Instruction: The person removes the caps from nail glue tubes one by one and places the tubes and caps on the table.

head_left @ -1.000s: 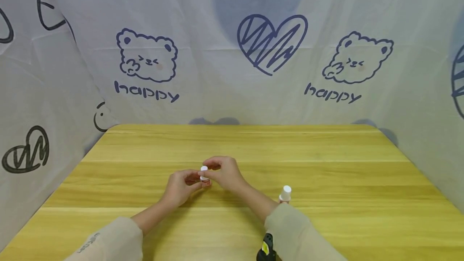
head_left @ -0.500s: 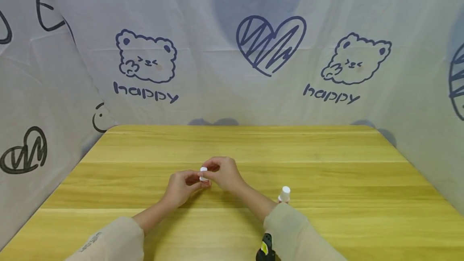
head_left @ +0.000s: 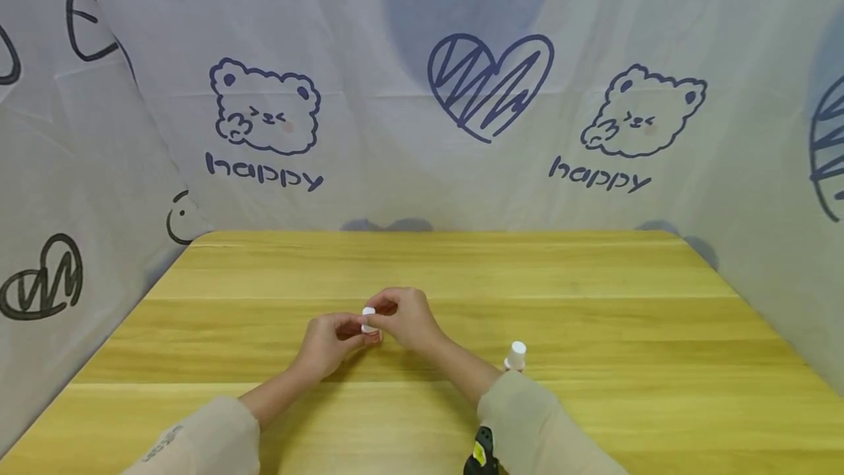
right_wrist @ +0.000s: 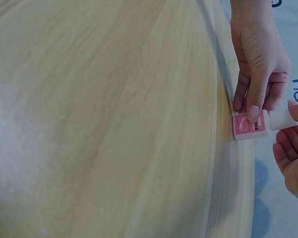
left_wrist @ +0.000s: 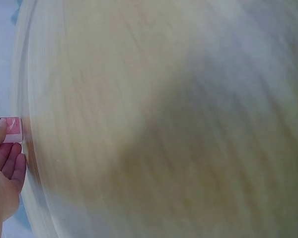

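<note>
A boxy, pink-labelled white bottle (right_wrist: 245, 130) was held by the left hand (head_left: 323, 349), its tapered white cap (right_wrist: 282, 120) pinched by the right hand (head_left: 410, 321), apparently for turning, with firm bracing needed next.

wall cloth (head_left: 395, 145): "happy" (head_left: 264, 172), twice | bottle label (right_wrist: 243, 126), left sleeve (head_left: 206, 437): lettering illegible

Nearer the worktop's (head_left: 593, 277) left edge than its right, the left hand (head_left: 326, 347) grips a small bottle (head_left: 374, 337) while the right hand (head_left: 406, 319) pinches its white cap (head_left: 368, 311). Closer to the right edge, another white-capped bottle (head_left: 517, 355) shows behind the right sleeve (head_left: 537, 424).
</note>
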The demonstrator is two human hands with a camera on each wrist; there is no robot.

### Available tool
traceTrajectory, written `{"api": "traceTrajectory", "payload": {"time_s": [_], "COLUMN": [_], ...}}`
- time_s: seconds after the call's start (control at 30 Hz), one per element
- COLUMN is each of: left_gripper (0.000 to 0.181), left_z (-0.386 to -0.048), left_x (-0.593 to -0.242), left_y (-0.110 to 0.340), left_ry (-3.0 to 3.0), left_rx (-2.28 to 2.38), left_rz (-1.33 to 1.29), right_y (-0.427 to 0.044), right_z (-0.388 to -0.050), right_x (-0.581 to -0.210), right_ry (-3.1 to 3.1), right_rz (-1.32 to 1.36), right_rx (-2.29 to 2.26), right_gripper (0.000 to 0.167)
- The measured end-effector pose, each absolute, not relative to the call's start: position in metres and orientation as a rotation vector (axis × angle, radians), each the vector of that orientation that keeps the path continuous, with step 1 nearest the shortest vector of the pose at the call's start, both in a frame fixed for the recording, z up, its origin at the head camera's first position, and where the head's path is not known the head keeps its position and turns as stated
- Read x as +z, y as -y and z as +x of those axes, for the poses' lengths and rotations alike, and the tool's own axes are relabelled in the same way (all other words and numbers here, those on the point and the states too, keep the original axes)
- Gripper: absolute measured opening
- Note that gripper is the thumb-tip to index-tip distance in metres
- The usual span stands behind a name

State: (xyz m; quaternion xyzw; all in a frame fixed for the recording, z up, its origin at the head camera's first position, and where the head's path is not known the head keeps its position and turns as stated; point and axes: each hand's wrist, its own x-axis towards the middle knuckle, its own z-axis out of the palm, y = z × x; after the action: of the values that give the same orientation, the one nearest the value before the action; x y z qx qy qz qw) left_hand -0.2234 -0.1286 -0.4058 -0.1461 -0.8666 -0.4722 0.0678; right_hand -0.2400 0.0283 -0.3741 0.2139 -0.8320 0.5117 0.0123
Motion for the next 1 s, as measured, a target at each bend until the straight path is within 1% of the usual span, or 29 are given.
{"api": "traceTrajectory", "payload": {"time_s": [0.27, 0.7, 1.0], "left_gripper": [0.016, 0.018, 0.018], "left_z": [-0.2246, -0.2253, -0.2282], "left_x": [-0.4071, -0.4064, -0.4058], "left_y": [0.1312, 0.1311, 0.1326], "left_ry": [2.606, 2.636, 2.678], "left_rx": [-1.459, -1.472, -1.43], "left_rz": [-0.505, -0.416, -0.432], "right_y": [-0.0281, -0.0262, -0.0269], "right_z": [-0.2387, -0.2393, -0.2397], "right_x": [-0.3752, -0.3736, -0.3708], "right_ry": [2.604, 2.629, 2.632], "right_rz": [0.631, 0.627, 0.668], "right_rx": [1.614, 1.579, 1.569], "right_gripper": [0.011, 0.01, 0.011]}}
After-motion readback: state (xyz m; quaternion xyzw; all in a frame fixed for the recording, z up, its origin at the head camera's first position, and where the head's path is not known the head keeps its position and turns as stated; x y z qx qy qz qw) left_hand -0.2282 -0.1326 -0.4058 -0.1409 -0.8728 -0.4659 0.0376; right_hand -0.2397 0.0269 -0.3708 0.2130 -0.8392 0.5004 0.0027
